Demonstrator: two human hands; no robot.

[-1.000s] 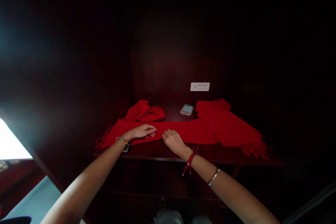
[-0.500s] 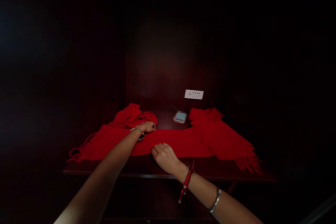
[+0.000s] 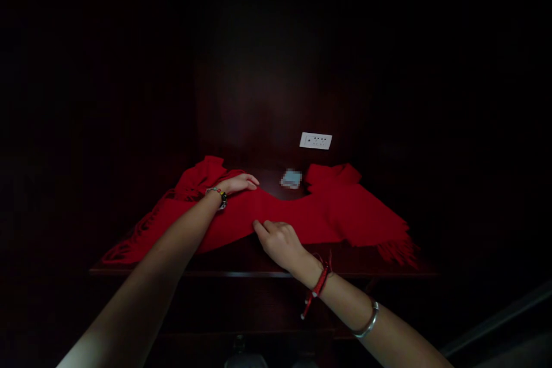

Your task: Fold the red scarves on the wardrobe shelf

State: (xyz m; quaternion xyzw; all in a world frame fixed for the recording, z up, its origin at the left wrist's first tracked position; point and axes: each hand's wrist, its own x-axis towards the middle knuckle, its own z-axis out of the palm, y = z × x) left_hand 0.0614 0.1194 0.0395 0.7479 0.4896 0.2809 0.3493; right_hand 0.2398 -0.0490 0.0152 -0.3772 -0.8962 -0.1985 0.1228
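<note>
A long red fringed scarf stretches from side to side over a dark wooden desk. My left hand, with a beaded bracelet at the wrist, pinches its far edge left of centre. My right hand is closed on the near edge, thumb and fingers together, a red cord and a silver bangle on that arm. Between both hands the cloth is raised and pulled into a crease. Fringe spreads at the left end, and the right part lies doubled over with its fringe toward the desk's front.
Bunched red cloth lies behind the scarf on the left. Further back sits a small pale blue thing, pixelated beyond recognition. A white power socket is on the back panel. The desk's front edge runs below my hands.
Both hands have taken the scarf's middle and lifted it, so the part at left now slants up toward the centre. The right end stays lying as before. The view has tipped slightly.
</note>
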